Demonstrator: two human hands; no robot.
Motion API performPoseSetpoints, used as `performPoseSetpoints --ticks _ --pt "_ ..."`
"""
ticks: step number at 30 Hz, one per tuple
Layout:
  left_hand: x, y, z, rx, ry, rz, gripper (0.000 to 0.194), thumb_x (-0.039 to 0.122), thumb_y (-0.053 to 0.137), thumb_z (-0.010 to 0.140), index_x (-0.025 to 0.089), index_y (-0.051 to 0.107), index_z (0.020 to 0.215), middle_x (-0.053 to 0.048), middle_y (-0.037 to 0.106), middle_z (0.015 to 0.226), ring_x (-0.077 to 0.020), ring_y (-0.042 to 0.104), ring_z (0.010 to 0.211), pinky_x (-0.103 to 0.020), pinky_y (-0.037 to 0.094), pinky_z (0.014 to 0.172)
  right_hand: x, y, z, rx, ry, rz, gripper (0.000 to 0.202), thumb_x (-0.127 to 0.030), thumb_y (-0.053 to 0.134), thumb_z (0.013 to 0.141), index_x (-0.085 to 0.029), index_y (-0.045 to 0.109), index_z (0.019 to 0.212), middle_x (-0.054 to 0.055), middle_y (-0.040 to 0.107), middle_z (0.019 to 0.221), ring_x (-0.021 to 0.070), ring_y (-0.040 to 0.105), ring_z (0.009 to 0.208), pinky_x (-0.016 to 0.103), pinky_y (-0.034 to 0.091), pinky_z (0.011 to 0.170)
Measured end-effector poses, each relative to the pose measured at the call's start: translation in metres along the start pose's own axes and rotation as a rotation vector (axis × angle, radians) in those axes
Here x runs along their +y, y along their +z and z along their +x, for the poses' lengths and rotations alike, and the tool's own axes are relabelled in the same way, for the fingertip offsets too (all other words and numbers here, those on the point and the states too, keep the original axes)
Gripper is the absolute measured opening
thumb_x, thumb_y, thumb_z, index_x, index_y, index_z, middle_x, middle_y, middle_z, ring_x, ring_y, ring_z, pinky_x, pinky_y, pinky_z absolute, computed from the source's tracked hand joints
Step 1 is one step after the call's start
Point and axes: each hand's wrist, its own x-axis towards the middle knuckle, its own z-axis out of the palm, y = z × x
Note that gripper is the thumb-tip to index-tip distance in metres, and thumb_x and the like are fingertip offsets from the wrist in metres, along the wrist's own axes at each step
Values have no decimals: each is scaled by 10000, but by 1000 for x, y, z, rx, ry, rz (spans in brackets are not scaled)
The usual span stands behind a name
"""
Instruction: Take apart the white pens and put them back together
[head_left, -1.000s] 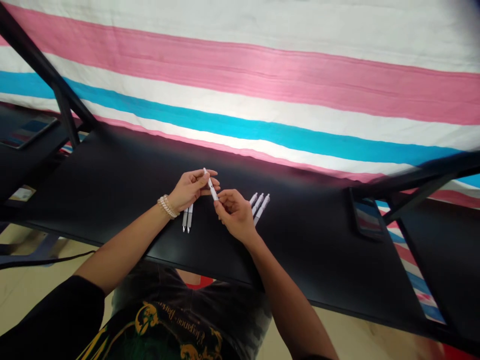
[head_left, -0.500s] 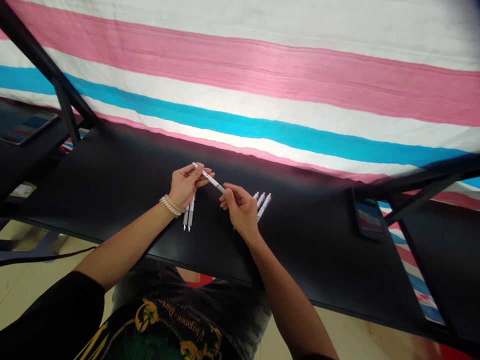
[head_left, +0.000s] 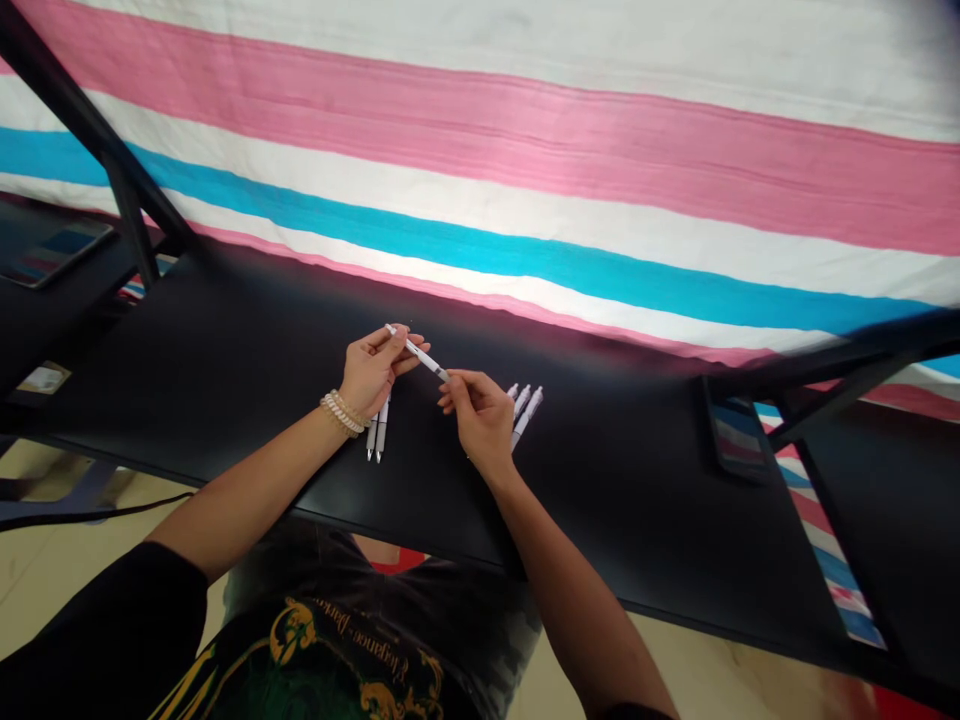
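A white pen (head_left: 424,357) is held slanting between both hands above the black table (head_left: 622,500). My left hand (head_left: 375,370) pinches its upper left end between thumb and fingers, and a beaded bracelet circles that wrist. The pen's lower right end sits in the closed fingertips of my right hand (head_left: 478,415). Below my left hand lie two pens (head_left: 381,430) side by side, their upper ends hidden by the hand. Three more white pens (head_left: 528,410) lie just right of my right hand, which partly covers them.
A striped pink, white and blue cloth (head_left: 525,240) hangs behind the table. Black metal frames (head_left: 129,190) rise at both sides. A dark phone (head_left: 739,438) lies at the right, and another flat dark device (head_left: 56,252) lies at the far left.
Both hands keep their hold on the pen. My right hand's fingertips have shifted very slightly; the pens on the table have not moved.
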Motion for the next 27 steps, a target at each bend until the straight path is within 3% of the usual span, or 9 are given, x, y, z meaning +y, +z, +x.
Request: performPoseSetpoints --ticks 3,5,7,9,14,20,27 --pt "0 0 0 4 -1 9 316 365 831 755 128 696 913 -95 752 925 -217 750 886 -385 615 861 -3 -1 -2 41 -153 -160 160 -228 672 868 -222 689 709 67 585 1123 207 627 1015 395 579 861" --pt "0 0 0 3 -5 16 323 371 832 752 131 697 920 -94 751 929 -215 749 886 -383 615 857 -5 -1 -3 40 -186 -250 58 -225 718 830 -243 720 885 78 542 1229 224 603 1083 394 575 879" --pt "0 1 -1 -6 -11 22 330 375 833 750 131 697 924 -93 751 927 -217 749 887 -388 613 859 -5 1 -4 17 -172 -304 348 -252 707 855 -255 645 1198 94 556 1239 206 617 1026 355 586 806" --pt "-1 2 -2 -19 -17 25 335 379 834 749 128 697 925 -94 751 925 -220 749 886 -400 611 867 -4 2 -5 -14 -181 -364 384 -266 620 931 -238 574 1311 91 614 1157 184 634 930 315 570 742" --pt "-2 -1 2 22 3 14 312 361 827 763 120 692 909 -101 752 937 -216 750 887 -401 607 884 0 -1 -5 -39 -243 -572 307 -245 441 1025 -227 657 1242 44 653 873 144 603 702 269 481 668" --pt "5 -11 12 148 37 -50 237 308 806 798 132 670 877 -86 753 915 -186 746 922 -357 589 935 -6 -13 -1 52 -210 -544 290 -282 449 1028 -262 682 1199 30 620 836 143 550 649 277 425 612" --pt "2 -7 9 116 16 -36 247 322 797 808 132 655 875 -88 750 920 -189 748 916 -370 590 938 -7 -10 -2 38 -219 -488 284 -284 454 1030 -246 682 1196 26 594 807 150 534 642 289 435 620"
